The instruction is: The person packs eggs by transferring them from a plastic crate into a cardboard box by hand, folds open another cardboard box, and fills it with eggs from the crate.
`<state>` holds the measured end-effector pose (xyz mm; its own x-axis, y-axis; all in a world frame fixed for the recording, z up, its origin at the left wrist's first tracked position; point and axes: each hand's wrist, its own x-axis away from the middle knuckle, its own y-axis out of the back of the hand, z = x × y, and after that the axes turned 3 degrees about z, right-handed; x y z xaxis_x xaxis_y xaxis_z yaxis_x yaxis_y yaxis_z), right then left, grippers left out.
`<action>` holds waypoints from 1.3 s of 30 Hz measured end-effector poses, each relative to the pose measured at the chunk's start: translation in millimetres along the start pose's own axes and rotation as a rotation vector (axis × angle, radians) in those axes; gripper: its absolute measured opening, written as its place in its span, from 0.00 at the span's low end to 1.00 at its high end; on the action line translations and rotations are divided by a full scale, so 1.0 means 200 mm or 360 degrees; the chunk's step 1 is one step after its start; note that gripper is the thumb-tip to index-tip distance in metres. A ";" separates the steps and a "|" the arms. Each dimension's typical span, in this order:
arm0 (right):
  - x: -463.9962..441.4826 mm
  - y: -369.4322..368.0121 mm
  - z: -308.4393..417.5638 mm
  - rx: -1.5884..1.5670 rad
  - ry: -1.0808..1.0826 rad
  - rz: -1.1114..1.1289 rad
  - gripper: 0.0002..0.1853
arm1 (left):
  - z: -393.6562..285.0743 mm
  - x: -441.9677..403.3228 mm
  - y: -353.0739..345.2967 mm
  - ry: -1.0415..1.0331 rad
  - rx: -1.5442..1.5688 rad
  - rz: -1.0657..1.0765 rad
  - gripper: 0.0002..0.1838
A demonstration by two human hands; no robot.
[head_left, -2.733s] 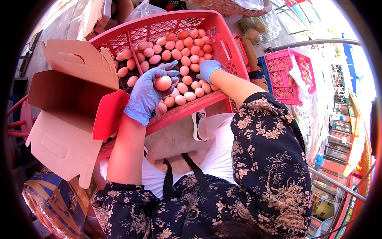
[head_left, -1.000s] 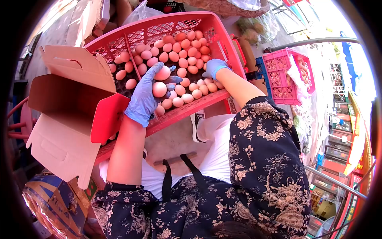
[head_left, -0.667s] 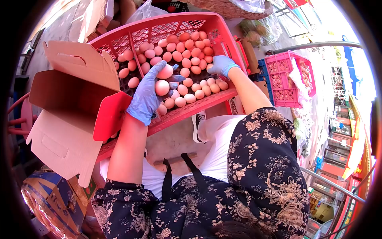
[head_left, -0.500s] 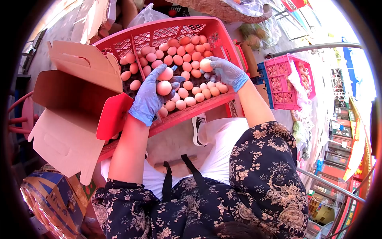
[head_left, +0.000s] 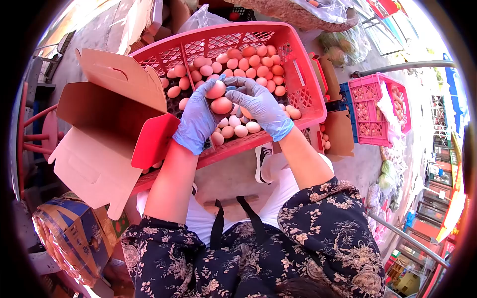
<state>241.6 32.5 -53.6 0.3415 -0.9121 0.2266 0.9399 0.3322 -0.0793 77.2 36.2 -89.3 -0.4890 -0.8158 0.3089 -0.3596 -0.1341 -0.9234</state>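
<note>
Head view: above the red crate [head_left: 310, 74], the left hand [head_left: 194, 121] cups two eggs [head_left: 221, 105] in curled fingers. The right hand [head_left: 263, 109] is just beside it, fingers bent; whether they grip anything I cannot tell. Loose eggs [head_left: 241, 131] lie inside the crate. If the left fingers loosen, the held pair could drop and crack those below; hurried contact between hands could chip a shell.
</note>
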 end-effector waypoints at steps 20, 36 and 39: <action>-0.01 -0.04 -0.06 -0.1033 -0.0556 0.0092 0.21 | 0.08 0.06 -0.22 -0.0050 -0.1114 -0.0274 0.25; -0.05 -0.02 -0.09 -0.1188 -0.0621 0.0250 0.22 | 0.07 0.04 -0.21 -0.0355 -0.0987 -0.0060 0.31; -0.04 0.00 -0.01 -0.1525 -0.0579 0.0270 0.21 | 0.04 0.09 -0.20 -0.0320 -0.0557 -0.0109 0.28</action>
<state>238.7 38.8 -57.6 0.5976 -0.6909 0.4069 0.5423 -0.0256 -0.8398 88.7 23.5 -49.4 -0.3019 -0.9100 0.2842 -0.6516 -0.0207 -0.7583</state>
